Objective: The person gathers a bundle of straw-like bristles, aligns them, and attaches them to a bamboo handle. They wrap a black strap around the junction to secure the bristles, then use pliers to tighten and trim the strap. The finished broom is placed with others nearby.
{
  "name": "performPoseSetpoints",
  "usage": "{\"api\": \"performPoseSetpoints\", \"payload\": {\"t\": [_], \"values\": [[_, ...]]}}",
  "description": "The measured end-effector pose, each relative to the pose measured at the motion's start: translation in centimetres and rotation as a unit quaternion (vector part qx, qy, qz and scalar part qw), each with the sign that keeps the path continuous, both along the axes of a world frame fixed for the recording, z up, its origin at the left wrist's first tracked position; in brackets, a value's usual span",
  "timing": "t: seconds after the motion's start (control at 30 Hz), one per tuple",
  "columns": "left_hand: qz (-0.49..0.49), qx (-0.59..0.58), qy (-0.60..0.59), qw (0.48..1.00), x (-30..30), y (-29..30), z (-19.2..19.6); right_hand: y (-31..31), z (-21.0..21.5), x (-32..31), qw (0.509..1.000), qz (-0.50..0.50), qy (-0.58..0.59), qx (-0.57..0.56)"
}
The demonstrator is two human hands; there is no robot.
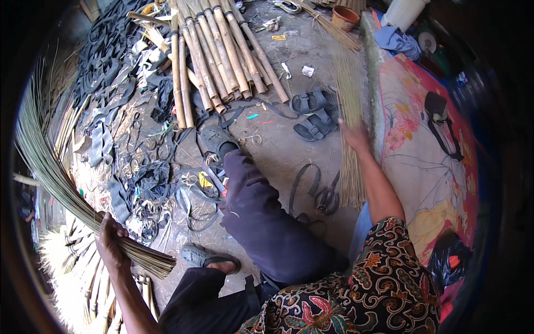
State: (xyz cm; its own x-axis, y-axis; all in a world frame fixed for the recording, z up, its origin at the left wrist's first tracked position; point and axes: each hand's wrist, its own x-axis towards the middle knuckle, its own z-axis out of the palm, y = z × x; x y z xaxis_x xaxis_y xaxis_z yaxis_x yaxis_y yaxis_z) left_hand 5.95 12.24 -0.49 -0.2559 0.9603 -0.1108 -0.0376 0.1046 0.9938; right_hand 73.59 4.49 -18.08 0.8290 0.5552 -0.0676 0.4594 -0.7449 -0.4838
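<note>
My left hand is wrapped round a thick bundle of long, thin greenish sticks. The bundle's cut ends point down to the right. From there its thin tips curve up along the left edge of the view. My right hand is at a second bundle of thin, straw-coloured sticks, which runs lengthwise beside the raised ledge. Motion smears that hand and the part of the bundle above it, so its grip on the sticks is not clear.
Bamboo poles lie on the floor ahead. A pair of sandals sits left of the second bundle. Black rubber strips and scraps cover the left side. A flowered mat lies on the right, with a clay pot beyond the sticks.
</note>
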Motion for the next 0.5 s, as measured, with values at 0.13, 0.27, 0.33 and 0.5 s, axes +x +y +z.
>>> {"api": "performPoseSetpoints", "payload": {"t": [0.13, 0.27, 0.33, 0.5], "values": [[-0.123, 0.03, 0.03, 0.992, 5.8, 1.1, 2.4, 7.0, 8.9, -9.9, 0.853, 0.316, 0.293, 0.294], [-0.274, 0.029, 0.062, 0.959, 11.5, 1.1, 5.3, 11.5, 20.0, -23.8, 0.642, 0.483, 0.395, 0.446], [-0.361, 0.023, 0.105, 0.926, 13.6, 1.4, 6.6, 12.6, 24.9, -27.9, 0.478, 0.525, 0.463, 0.53], [-0.433, 0.083, 0.26, 0.859, 19.3, 3.5, 7.7, 11.7, 30.7, -29.4, 0.395, 0.43, 0.54, 0.606]]}}
